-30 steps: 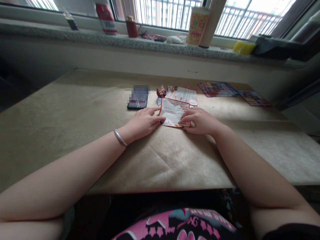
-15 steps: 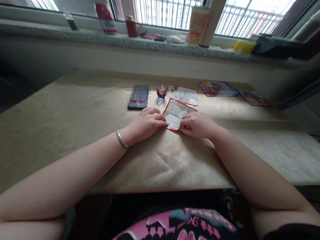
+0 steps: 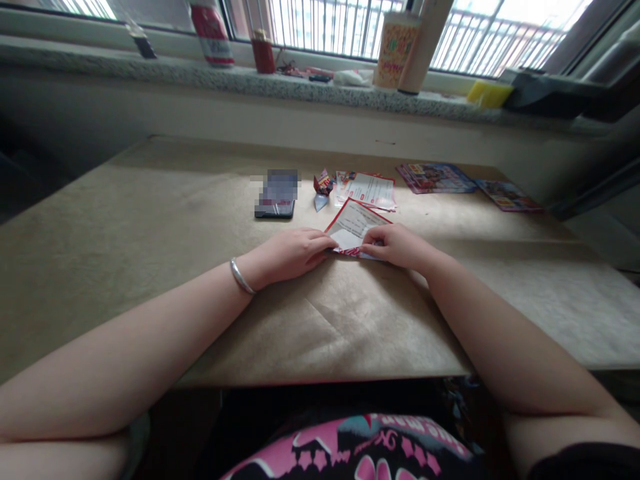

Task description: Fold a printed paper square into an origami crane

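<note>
A printed paper sheet [image 3: 353,223] with a red border lies on the table between my hands, its near edge folded up so a red-patterned strip shows. My left hand [image 3: 300,253] holds the left end of that fold, fingers together. The fingers of my right hand [image 3: 393,243] are closed on the near right part of the sheet. Just beyond it lie more red-bordered sheets [image 3: 373,190]. A small folded paper piece [image 3: 323,189] with a colourful top and a silvery point sits left of them.
A dark phone-like device [image 3: 279,197], partly pixelated, lies beyond my left hand. Colourful printed leaflets [image 3: 437,178] are at the back right. Along the windowsill [image 3: 325,90] stand a red-and-white bottle [image 3: 213,33], a patterned cup [image 3: 395,50] and a yellow item [image 3: 489,94].
The sheet's near edge is now folded up, showing the patterned strip. My left hand has flattened and shifted slightly nearer; my right fingers have moved onto the fold.
</note>
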